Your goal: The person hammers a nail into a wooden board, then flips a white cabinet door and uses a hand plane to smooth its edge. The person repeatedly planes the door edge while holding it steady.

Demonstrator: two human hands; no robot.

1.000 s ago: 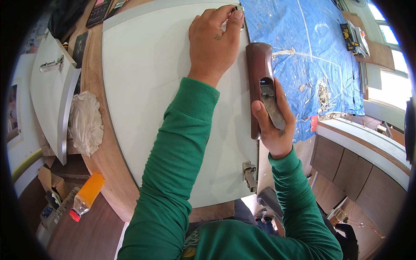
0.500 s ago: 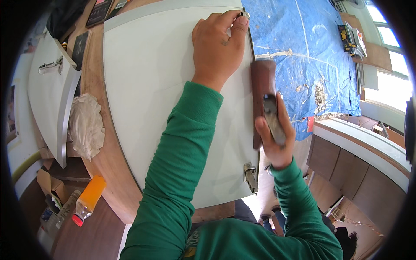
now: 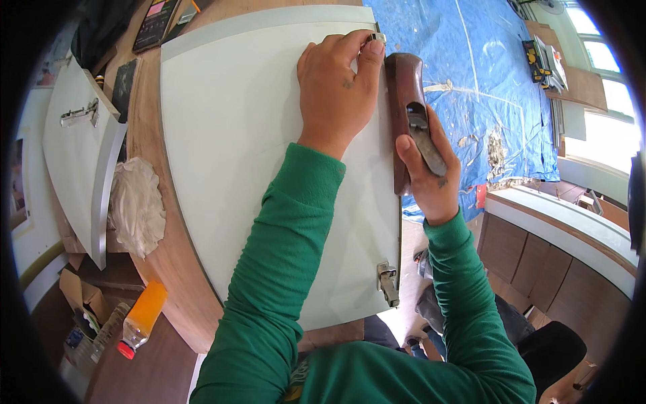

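Note:
A white cabinet door (image 3: 229, 135) lies flat in front of me. At its far right corner my left hand (image 3: 343, 84) rests on the door, thumb and index finger closed on a small metal hinge (image 3: 379, 37) that they partly hide. My right hand (image 3: 434, 168) grips a dark brown wooden hand plane (image 3: 406, 87) by its rear half, the thumb along the near side of its metal blade (image 3: 429, 151). The plane is held lengthwise against the door's right edge. A second metal hinge (image 3: 387, 283) sticks out near the door's close right corner.
A wooden worktop (image 3: 151, 128) supports the door. To the left are another white door (image 3: 84, 148), a crumpled cloth (image 3: 138, 205) and an orange drink bottle (image 3: 143, 316). Blue sheeting (image 3: 464, 81) covers the area to the right. A person in dark clothing (image 3: 545, 350) is at lower right.
My right hand has pushed the plane forward along the door's right edge, toward the far corner. My left hand stays at the far hinge. More of the person at lower right shows.

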